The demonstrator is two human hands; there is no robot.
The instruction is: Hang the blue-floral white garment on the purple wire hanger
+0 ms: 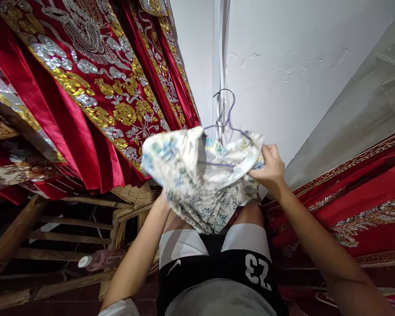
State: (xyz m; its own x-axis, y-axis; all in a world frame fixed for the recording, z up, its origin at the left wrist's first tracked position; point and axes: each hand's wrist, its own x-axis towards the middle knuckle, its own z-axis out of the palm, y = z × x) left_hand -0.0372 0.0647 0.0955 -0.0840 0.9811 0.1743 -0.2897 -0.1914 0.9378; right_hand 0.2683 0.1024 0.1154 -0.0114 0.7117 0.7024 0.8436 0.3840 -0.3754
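A white cloth garment with a blue and green flower print (197, 180) hangs in front of me over a thin purple wire hanger (228, 118). My right hand (271, 169) is closed on the garment's right edge, pinching the fabric near the hanger's arm. My left hand (162, 201) reaches up under the garment's left side, and its fingers are hidden by the cloth. The hanger's hook sticks up above the fabric against the white wall (283, 66). Below are my knees and black shorts with the number 23 (258, 270).
Red satin drapes with gold and silver sequin embroidery (95, 87) hang at the left. More red embroidered cloth (355, 206) lies at the right. A wooden frame (52, 224) and a pink bottle with a white cap (100, 260) sit low at the left.
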